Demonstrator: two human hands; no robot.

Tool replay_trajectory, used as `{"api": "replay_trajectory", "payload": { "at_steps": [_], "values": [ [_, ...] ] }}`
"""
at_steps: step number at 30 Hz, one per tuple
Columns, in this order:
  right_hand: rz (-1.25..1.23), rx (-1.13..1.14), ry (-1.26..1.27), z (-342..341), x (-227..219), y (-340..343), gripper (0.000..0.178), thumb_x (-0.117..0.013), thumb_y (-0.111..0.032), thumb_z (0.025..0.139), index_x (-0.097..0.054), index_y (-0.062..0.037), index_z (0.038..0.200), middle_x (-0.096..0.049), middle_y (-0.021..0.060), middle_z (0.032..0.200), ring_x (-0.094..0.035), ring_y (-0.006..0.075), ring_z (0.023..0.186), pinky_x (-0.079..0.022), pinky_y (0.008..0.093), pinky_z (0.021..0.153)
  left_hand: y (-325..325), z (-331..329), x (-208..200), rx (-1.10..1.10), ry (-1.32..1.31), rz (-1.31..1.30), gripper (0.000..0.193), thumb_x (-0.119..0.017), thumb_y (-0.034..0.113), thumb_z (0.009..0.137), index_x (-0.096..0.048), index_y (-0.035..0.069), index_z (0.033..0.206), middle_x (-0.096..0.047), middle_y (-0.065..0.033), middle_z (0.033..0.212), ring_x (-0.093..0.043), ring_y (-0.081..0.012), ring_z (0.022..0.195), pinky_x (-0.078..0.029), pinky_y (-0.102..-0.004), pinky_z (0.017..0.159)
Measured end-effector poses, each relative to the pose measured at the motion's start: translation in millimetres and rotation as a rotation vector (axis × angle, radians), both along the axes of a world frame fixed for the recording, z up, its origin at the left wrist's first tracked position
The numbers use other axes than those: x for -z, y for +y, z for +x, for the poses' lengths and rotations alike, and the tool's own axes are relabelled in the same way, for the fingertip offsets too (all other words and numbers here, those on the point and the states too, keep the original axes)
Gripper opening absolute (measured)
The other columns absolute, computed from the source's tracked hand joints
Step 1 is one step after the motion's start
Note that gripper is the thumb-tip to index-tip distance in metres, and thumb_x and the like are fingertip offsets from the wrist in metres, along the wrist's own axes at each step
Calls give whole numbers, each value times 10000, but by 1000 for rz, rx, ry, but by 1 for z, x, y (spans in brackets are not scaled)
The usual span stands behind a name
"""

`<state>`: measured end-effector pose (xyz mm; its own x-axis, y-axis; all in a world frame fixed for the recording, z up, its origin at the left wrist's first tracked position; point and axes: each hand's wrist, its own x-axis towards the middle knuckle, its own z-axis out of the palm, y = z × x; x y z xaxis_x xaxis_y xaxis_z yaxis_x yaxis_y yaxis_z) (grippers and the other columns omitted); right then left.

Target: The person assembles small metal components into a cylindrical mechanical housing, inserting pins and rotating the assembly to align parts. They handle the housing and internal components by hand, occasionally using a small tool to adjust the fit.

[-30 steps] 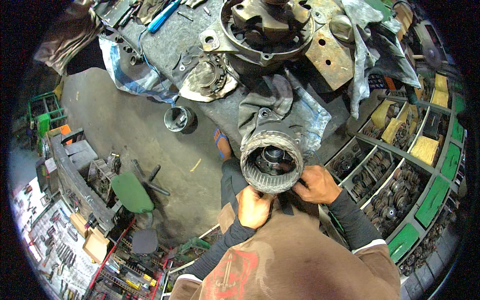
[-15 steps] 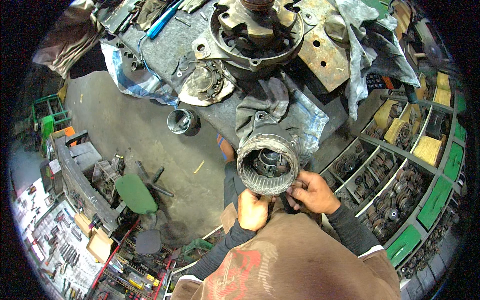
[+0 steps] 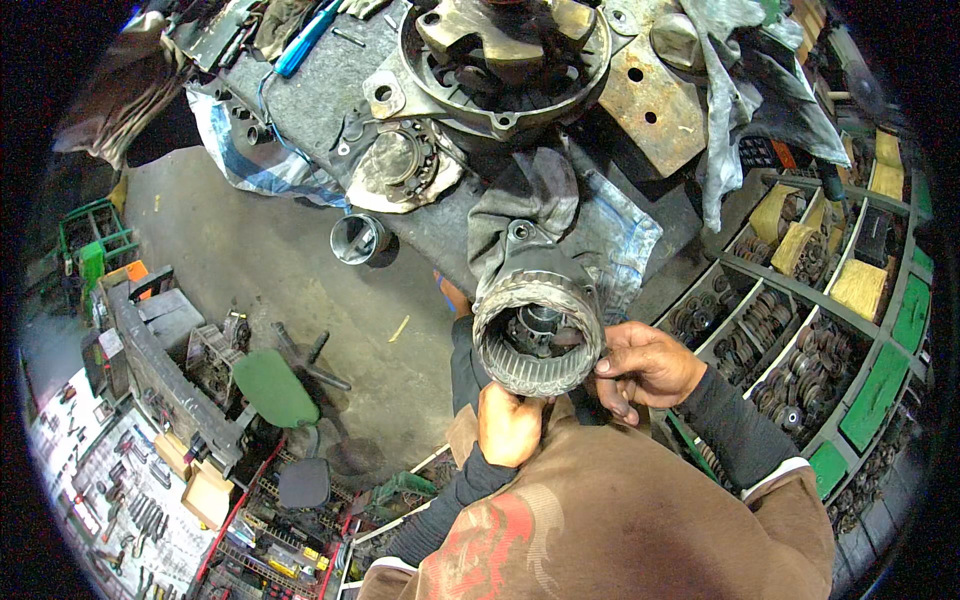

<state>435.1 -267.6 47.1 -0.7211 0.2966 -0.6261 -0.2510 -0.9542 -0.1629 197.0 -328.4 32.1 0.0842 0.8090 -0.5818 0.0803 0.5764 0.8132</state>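
A round alternator stator (image 3: 535, 372) with wire windings faces up at me, its metal housing (image 3: 521, 236) behind it on a dark cloth at the table's edge. My left hand (image 3: 508, 425) is closed on the near rim, with the fingers partly hidden beneath it. At the ring's right side, the thumb and fingers of my right hand (image 3: 648, 368) are drawn together in a pinch. Whatever they hold, if anything, is too small to make out. Inside the ring a dark cylindrical part (image 3: 540, 320) shows.
A large cast housing (image 3: 505, 120) stands on the table, with a greasy bearing plate (image 3: 400, 165) beside it. A blue-handled tool (image 3: 305, 42) lies at the far left. Below the table edge is a metal can (image 3: 358, 240). Parts bins (image 3: 790, 330) line the right; a green-seated stool (image 3: 275, 388) stands left.
My right hand has shifted right and slightly up, opening a little from under the ring's rim. My left hand stays on the stator. The whole view has shifted slightly.
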Motion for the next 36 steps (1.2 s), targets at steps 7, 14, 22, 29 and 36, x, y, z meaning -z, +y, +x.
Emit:
{"api": "replay_trajectory", "payload": {
  "at_steps": [7,14,22,29,36],
  "values": [
    [372,-264,-248,-9,6,-16,412,-681,-192,1006,-589,-69,1388,-717,109,833,-689,183,668,-579,329,592,0,-5,3,70,-43,73,289,-604,-67,920,-751,-3,1160,-773,-87,1079,-713,-196,972,-557,-357,894],
    [1145,-640,-703,-7,9,6,360,-725,-254,858,-697,2,1109,-710,248,813,-705,451,733,-574,553,712,3,-5,-1,99,12,121,308,-545,-72,914,-752,2,1129,-770,-86,1022,-709,-193,915,-558,-352,835],
    [1220,-616,-694,-7,11,1,268,-695,-247,852,-658,16,894,-690,285,821,-691,488,821,-557,585,754,-3,-6,8,89,-33,63,417,-480,-122,842,-741,-17,1150,-761,-82,1033,-700,-196,929,-555,-351,853],
    [1154,-483,-563,-7,15,3,339,-675,-242,864,-690,7,1093,-708,290,1020,-668,512,958,-544,556,862,4,1,-7,53,13,76,393,-526,-104,841,-741,-10,1156,-764,-118,1113,-706,-215,1018,-551,-369,926],
    [1138,-449,-545,-6,19,3,351,-674,-258,868,-698,-8,1112,-712,277,1000,-677,497,950,-545,555,850,23,9,-37,66,172,13,279,-618,-38,858,-777,17,1081,-794,-164,1010,-764,-290,959,-566,-383,849]
  ]
}}
